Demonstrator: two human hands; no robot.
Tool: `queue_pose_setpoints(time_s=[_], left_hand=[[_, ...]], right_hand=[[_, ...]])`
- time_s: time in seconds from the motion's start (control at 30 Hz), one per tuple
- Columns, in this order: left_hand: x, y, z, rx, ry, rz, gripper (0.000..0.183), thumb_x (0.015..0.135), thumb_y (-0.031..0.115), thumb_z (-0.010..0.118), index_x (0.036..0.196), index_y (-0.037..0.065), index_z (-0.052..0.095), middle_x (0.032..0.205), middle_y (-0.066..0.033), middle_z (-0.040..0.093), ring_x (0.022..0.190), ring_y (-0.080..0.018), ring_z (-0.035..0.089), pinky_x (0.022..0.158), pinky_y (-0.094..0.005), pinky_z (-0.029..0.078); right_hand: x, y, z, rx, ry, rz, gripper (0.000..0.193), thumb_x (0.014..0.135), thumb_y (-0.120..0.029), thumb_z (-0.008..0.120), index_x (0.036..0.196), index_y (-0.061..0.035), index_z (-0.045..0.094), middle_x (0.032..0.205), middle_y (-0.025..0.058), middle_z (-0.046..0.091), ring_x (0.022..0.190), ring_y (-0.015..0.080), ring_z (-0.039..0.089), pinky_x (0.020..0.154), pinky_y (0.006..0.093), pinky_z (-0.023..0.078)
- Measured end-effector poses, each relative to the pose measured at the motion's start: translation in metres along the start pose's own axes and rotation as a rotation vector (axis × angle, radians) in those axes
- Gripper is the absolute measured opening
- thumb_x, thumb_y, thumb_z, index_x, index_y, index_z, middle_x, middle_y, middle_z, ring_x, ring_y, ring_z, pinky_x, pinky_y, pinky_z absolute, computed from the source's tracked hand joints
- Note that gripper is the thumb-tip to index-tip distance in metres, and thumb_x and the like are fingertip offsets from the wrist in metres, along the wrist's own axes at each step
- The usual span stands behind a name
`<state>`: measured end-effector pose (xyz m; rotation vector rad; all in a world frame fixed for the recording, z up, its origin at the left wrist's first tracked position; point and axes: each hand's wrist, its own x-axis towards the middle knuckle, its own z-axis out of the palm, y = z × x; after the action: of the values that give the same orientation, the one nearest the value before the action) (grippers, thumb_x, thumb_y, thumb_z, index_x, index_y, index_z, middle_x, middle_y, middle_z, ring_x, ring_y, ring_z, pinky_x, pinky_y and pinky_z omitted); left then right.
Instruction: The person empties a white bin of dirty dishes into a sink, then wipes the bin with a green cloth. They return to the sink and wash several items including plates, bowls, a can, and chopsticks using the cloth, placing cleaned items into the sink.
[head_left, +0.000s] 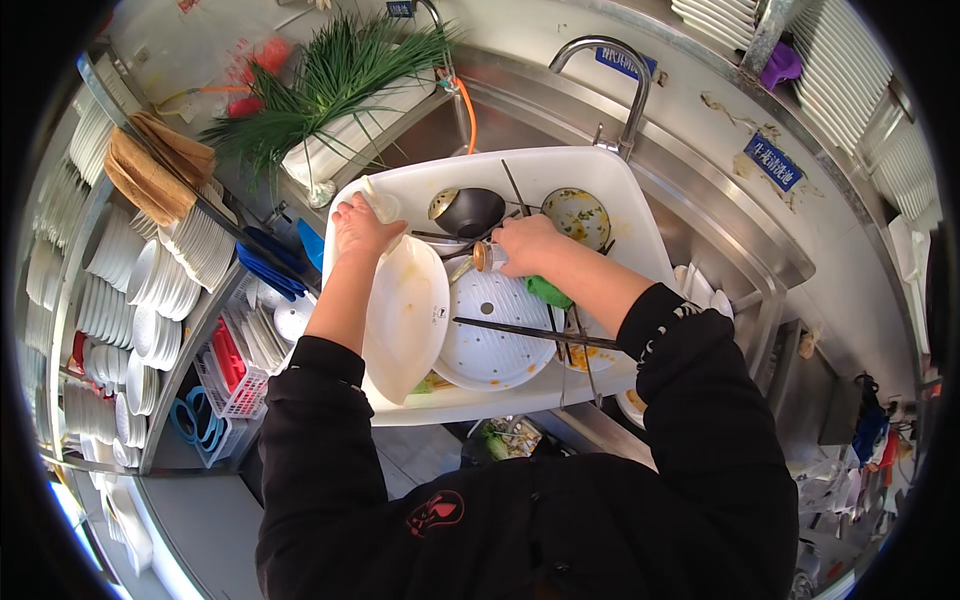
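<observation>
My left hand point(365, 230) is at the left end of a white tub point(655, 230), its fingers and thumb curled around a translucent cup point(382, 203). Right below it a large white oval dish point(405, 315) stands tilted, smeared with yellow. Over the middle of the tub, my right hand point(527, 246) grips a small can with a gold-coloured end point(488, 256); its fingers hide part of it. A green cloth point(548, 292) lies beneath that hand. Close by are a white perforated plate point(490, 340), a black bowl point(472, 212), a food-stained bowl point(577, 219) and dark chopsticks point(540, 332).
The tub rests over a steel sink point(740, 235) with a curved faucet point(640, 95) behind. Green scallions point(330, 85) fill a white container at the back left. Shelves with stacked white dishes point(155, 280) stand at left. Food scraps point(505, 438) sit in a container below the tub.
</observation>
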<state>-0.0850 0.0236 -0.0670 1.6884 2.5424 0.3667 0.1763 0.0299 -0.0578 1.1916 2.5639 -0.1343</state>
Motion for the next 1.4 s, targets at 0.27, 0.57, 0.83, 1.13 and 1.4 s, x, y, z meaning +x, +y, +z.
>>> queue_pose_setpoints(time_s=[0.27, 0.57, 0.83, 1.13, 1.4], left_hand=[[-0.002, 0.009, 0.004, -0.03, -0.111, 0.023, 0.091, 0.059, 0.039, 0.081, 0.13, 0.001, 0.038, 0.124, -0.0233, 0.046, 0.117, -0.039, 0.046, 0.1, -0.0389, 0.042], [-0.004, -0.004, -0.106, -0.313, 0.208, 0.42, 0.086, 0.058, 0.032, 0.081, 0.126, 0.004, 0.038, 0.119, -0.0268, 0.049, 0.111, -0.0402, 0.052, 0.096, -0.0437, 0.045], [-0.136, 0.058, -0.211, -0.803, -0.027, 0.871, 0.074, 0.064, 0.016, 0.074, 0.128, 0.002, 0.041, 0.114, -0.0167, 0.057, 0.107, -0.0259, 0.055, 0.091, -0.0362, 0.045], [-0.358, 0.136, -0.127, -0.682, -0.389, 1.458, 0.076, 0.059, 0.015, 0.076, 0.126, 0.003, 0.043, 0.119, -0.0203, 0.049, 0.112, -0.0371, 0.049, 0.095, -0.043, 0.044], [-0.544, 0.169, 0.059, -0.548, -0.754, 1.719, 0.081, 0.055, 0.016, 0.077, 0.127, 0.009, 0.04, 0.124, -0.0229, 0.041, 0.112, -0.0422, 0.044, 0.094, -0.0472, 0.045]], right_hand=[[-0.044, 0.004, -0.02, 0.478, 0.269, 0.141, 0.054, 0.07, -0.043, 0.07, 0.107, -0.0061, 0.059, 0.099, 0.0142, 0.067, 0.093, 0.0315, 0.064, 0.081, 0.0411, 0.05], [-0.156, -0.024, -0.079, 0.876, 0.868, 0.152, 0.063, 0.073, -0.04, 0.072, 0.121, -0.0026, 0.057, 0.114, 0.0159, 0.064, 0.106, 0.0282, 0.061, 0.093, 0.0361, 0.046], [-0.356, -0.101, -0.076, 0.985, 1.177, 0.381, 0.056, 0.074, -0.023, 0.076, 0.12, 0.0011, 0.056, 0.11, 0.008, 0.065, 0.102, 0.0149, 0.059, 0.094, 0.03, 0.044], [-0.449, -0.198, 0.152, 0.769, 1.02, 1.185, 0.059, 0.071, -0.039, 0.075, 0.118, -0.0095, 0.056, 0.089, 0.0169, 0.068, 0.083, 0.0354, 0.066, 0.073, 0.0398, 0.053], [-0.495, -0.237, 0.4, 0.966, 0.775, 1.848, 0.063, 0.073, -0.047, 0.071, 0.119, -0.0072, 0.055, 0.1, 0.0201, 0.067, 0.093, 0.0388, 0.064, 0.079, 0.0445, 0.051]])
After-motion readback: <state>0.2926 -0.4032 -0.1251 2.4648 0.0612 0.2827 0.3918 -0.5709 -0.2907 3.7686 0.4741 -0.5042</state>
